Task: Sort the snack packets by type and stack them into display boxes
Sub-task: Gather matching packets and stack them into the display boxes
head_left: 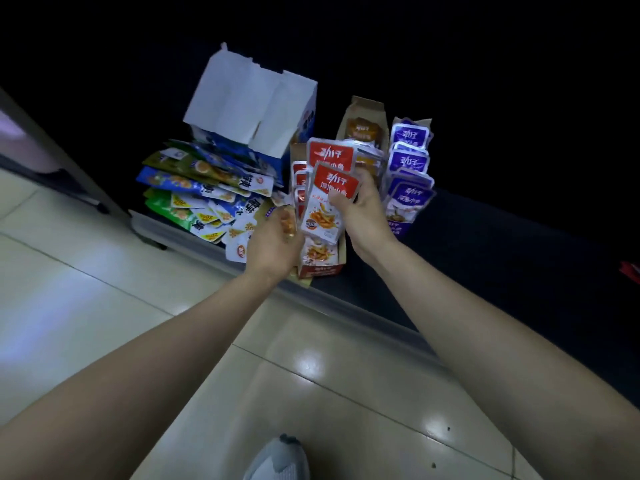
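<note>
My right hand (360, 216) pinches a red-and-white snack packet (327, 202) by its right edge, over the red display box (320, 270) that holds more red packets (330, 154). My left hand (273, 242) is curled around a small orange-tinted packet (289, 225) just left of that box. Purple packets (408, 161) stand stacked in a box on the right. A brown box (363, 128) with brown packets stands behind.
A loose heap of green, blue and white packets (197, 195) lies to the left on the dark shelf. A blue-and-white carton (249, 105) with open flaps stands behind it. The shelf's grey edge (346, 306) runs diagonally. My shoe (277, 459) is on the tiled floor.
</note>
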Motion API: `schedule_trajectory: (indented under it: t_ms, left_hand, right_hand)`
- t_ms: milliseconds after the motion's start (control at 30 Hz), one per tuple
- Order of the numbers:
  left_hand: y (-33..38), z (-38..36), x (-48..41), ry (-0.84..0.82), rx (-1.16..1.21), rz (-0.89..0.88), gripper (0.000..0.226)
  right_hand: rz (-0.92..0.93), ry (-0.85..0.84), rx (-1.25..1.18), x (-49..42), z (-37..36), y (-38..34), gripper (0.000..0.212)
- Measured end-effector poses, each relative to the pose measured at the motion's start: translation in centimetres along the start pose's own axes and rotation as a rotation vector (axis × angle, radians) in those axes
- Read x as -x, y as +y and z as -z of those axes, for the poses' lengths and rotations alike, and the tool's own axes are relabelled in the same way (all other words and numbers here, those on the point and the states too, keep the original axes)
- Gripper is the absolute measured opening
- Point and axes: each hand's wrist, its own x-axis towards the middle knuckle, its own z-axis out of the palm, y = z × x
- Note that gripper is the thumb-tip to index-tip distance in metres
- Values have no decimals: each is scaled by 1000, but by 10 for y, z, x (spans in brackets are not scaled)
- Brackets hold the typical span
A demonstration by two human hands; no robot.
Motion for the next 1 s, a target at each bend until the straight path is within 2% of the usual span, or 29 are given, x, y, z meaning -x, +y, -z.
schedule_trajectory:
  t_ms: [67,133,233,300,400,467,533,700,867,1000]
  left_hand:
    - [-3,-1,-3,-55,16,-32,38]
    - [-4,-1,-6,-78,53,-31,43]
    - [-3,-2,-9,-67,32,-63,40]
    - [-3,-3,-10,-41,18,-71,38]
    - [-6,-7,-12,-37,-9,-73,40]
    - [-6,-7,-15,-26,-23,-80,35]
    - [-7,-5,-17,14,-29,-85,27]
    - [-6,7,-27,175,-136,-61,17]
    - [9,11,-49,243,-196,-76,22]
    - [16,5,-73,235,-223,-64,30]
  right_hand:
    - [5,-28,175,2,-1,10,31]
    - [93,-8,403,4,1,23,41]
    - [326,170,794,2,7,34,59]
    - [362,194,909,0,15,35,68]
    - [266,-30,804,4,22,37,73]
    - [231,-106,721,9,23,39,77]
    - [283,-76,727,10,24,39,70]
    - [599,98,919,-7,33,29,40]
    - [492,-6,1173,-21,41,35,47]
    - [444,-36,1107,-20,44,40,49]
